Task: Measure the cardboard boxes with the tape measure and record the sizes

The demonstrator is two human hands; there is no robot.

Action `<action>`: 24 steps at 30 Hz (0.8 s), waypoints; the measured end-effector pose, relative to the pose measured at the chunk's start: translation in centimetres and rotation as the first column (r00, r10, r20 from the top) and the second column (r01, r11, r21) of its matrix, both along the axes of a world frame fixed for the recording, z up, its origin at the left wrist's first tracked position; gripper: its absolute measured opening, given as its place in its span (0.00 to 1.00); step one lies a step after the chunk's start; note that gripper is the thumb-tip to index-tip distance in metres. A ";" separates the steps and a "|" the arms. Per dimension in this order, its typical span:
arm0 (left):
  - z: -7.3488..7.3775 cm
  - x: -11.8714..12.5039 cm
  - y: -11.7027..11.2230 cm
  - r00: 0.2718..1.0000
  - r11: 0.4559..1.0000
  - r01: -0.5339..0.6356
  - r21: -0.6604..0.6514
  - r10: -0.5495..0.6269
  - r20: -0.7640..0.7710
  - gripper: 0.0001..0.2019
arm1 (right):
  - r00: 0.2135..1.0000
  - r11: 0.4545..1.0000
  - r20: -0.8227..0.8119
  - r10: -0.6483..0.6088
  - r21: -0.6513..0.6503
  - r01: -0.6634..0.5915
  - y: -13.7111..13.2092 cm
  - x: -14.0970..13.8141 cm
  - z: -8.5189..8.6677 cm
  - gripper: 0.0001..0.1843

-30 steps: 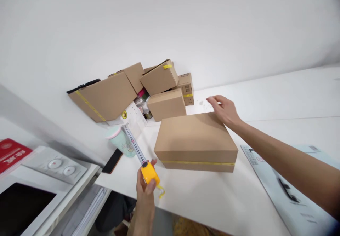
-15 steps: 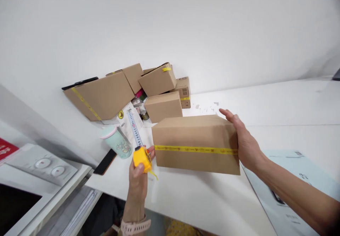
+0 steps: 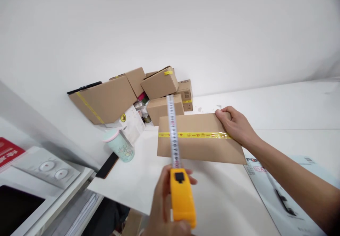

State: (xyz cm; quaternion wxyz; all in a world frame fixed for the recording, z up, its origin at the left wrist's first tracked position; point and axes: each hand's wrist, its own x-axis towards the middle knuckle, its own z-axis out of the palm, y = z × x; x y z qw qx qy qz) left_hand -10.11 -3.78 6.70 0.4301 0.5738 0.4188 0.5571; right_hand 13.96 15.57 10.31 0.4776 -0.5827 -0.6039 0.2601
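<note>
My left hand [image 3: 162, 200] is closed around a yellow tape measure [image 3: 183, 197] in the lower middle of the head view. Its blade [image 3: 173, 133] sticks out upward and passes in front of the left part of a cardboard box [image 3: 202, 147]; whether it touches the box I cannot tell. Yellow printed tape runs along the box. With my right hand [image 3: 233, 124] I grip the box's right end, thumb on the near face. The box is tilted and held above the white table [image 3: 220, 200].
Several cardboard boxes [image 3: 106, 98] are piled against the wall at the back left. A mint cup with a pink lid [image 3: 120, 145] stands by a dark flat object [image 3: 107, 165]. A microwave [image 3: 53, 168] is at left. A light blue printed sheet [image 3: 287, 190] lies at right.
My left hand has brought the tape measure to the right and nearer the camera, its blade now across the box. The box has tilted, and my right hand has shifted its hold.
</note>
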 end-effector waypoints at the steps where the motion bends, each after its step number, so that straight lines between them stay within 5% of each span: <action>1: -0.3 0.8 -0.1 0.997 0.996 0.068 -0.055 -0.066 0.035 0.37 | 1.000 1.000 0.012 -0.002 0.009 0.002 0.1 0.0 0.0 0.21; 10: -2.2 4.9 1.0 0.942 0.946 0.264 -0.190 -0.211 0.261 0.40 | 0.999 1.000 0.031 0.006 0.018 -0.007 1.1 0.1 0.0 0.19; 14: -2.5 5.7 1.1 0.938 0.946 0.238 -0.220 -0.165 0.304 0.41 | 0.977 0.977 0.213 0.006 0.209 -0.051 1.8 0.0 0.3 0.13; 17: -2.5 6.0 1.6 0.942 0.949 0.231 -0.213 -0.163 0.294 0.41 | 0.875 0.910 0.482 -0.053 0.384 -0.156 2.2 -0.2 0.6 0.25; 24: -3.0 6.0 1.9 0.930 0.944 0.234 -0.231 -0.147 0.338 0.40 | 0.646 0.867 0.753 -0.125 0.399 -0.298 2.9 -0.2 0.7 0.34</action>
